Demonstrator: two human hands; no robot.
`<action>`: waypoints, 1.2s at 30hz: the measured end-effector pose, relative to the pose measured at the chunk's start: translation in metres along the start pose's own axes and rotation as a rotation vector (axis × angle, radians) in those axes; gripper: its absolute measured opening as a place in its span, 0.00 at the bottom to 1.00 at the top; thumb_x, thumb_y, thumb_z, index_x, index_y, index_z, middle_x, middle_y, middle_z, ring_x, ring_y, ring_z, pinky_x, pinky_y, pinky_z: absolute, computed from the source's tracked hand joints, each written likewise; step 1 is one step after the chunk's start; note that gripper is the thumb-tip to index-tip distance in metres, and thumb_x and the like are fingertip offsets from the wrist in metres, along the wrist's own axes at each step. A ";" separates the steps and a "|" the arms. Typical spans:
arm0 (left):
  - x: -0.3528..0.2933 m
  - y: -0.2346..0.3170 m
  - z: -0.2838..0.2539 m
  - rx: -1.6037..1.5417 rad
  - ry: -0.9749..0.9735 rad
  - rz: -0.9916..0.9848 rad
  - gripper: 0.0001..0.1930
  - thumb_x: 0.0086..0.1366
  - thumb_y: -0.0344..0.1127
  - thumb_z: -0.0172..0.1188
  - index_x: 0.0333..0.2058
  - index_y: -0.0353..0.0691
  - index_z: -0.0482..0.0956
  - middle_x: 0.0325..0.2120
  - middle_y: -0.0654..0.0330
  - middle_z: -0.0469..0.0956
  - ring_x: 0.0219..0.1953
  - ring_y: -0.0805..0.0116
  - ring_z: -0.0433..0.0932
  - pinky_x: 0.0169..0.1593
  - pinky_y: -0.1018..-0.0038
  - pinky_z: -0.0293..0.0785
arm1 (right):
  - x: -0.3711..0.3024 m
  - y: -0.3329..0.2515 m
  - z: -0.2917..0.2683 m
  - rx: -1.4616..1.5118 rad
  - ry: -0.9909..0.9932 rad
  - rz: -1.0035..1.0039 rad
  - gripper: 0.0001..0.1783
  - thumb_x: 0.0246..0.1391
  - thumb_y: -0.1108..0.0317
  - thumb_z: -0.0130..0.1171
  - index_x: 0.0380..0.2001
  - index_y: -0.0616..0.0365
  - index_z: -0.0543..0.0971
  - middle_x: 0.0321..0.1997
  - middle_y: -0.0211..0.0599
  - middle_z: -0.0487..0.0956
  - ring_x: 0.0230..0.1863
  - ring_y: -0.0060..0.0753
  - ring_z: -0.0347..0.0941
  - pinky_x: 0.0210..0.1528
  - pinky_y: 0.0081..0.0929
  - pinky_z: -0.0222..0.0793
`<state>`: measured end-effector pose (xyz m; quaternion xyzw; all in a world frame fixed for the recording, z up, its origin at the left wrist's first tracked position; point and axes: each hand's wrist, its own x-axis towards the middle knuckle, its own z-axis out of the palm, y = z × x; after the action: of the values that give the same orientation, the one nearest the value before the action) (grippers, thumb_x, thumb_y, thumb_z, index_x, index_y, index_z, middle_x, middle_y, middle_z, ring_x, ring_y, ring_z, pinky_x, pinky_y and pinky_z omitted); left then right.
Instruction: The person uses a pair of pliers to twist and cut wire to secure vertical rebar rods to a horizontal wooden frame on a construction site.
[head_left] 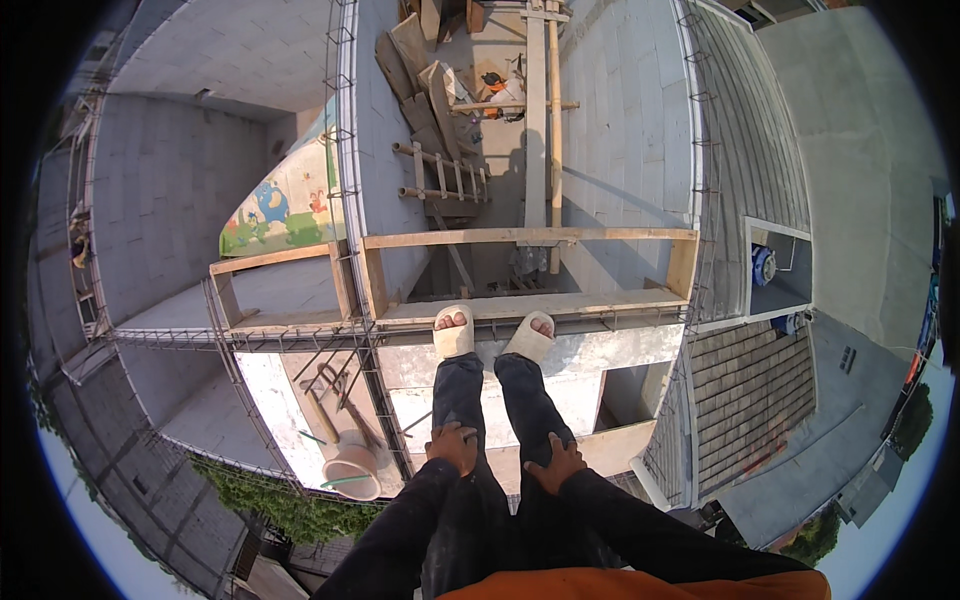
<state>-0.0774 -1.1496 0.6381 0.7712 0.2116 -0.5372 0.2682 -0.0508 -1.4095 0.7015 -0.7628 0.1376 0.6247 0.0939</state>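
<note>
My left hand (453, 447) lies on my left knee, its fingers spread over the dark trousers (460, 395). On the other leg rests my right hand (556, 465), fingers apart and thumb out to the side. Neither hand holds anything. Both feet, in cream slippers (454, 333), stand at the top edge of a wall, just behind a wooden formwork board (540, 303). A second board (470, 238) runs parallel farther out.
Beyond the boards drops a deep block-walled room with a bamboo ladder (440, 173), loose planks (410, 75) and a long upright timber (537, 120). Bare rebar cages (343, 110) line the wall tops. A bucket (352, 472) and tools sit at lower left; tiled roofs (752, 400) lie right.
</note>
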 end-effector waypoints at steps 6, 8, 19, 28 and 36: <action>0.005 -0.002 -0.015 -0.027 0.038 0.076 0.17 0.69 0.47 0.60 0.52 0.54 0.89 0.62 0.54 0.79 0.68 0.47 0.71 0.72 0.51 0.65 | -0.001 -0.016 -0.004 0.014 0.057 0.000 0.58 0.56 0.30 0.65 0.79 0.48 0.55 0.71 0.65 0.65 0.72 0.68 0.65 0.69 0.60 0.66; 0.006 -0.004 -0.020 -0.072 0.066 0.161 0.16 0.69 0.45 0.60 0.50 0.53 0.90 0.60 0.54 0.81 0.65 0.48 0.74 0.70 0.52 0.68 | -0.002 -0.024 -0.011 0.027 0.078 -0.008 0.59 0.54 0.30 0.66 0.79 0.48 0.55 0.71 0.66 0.65 0.71 0.70 0.66 0.70 0.59 0.66; 0.021 -0.021 -0.037 -0.153 -0.008 0.135 0.15 0.69 0.43 0.58 0.50 0.58 0.90 0.58 0.63 0.83 0.68 0.55 0.71 0.70 0.51 0.64 | -0.011 -0.062 -0.034 0.125 0.267 -0.201 0.55 0.54 0.34 0.69 0.78 0.45 0.60 0.73 0.65 0.64 0.73 0.70 0.63 0.72 0.59 0.63; 0.018 -0.014 -0.035 -0.135 0.105 0.157 0.15 0.68 0.41 0.59 0.48 0.50 0.91 0.54 0.52 0.85 0.60 0.48 0.80 0.67 0.57 0.73 | 0.005 -0.059 -0.033 0.055 0.222 -0.162 0.51 0.56 0.34 0.67 0.76 0.45 0.62 0.73 0.67 0.64 0.74 0.72 0.62 0.73 0.57 0.64; 0.015 -0.016 -0.013 -0.197 0.020 0.087 0.17 0.69 0.46 0.60 0.52 0.54 0.89 0.57 0.57 0.83 0.65 0.49 0.75 0.69 0.55 0.69 | 0.012 -0.055 -0.049 -0.002 0.118 -0.151 0.47 0.62 0.36 0.62 0.77 0.41 0.59 0.77 0.63 0.59 0.76 0.69 0.59 0.72 0.63 0.61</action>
<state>-0.0726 -1.1284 0.6251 0.7548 0.2327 -0.4938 0.3637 0.0150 -1.3745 0.6985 -0.8067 0.0846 0.5698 0.1316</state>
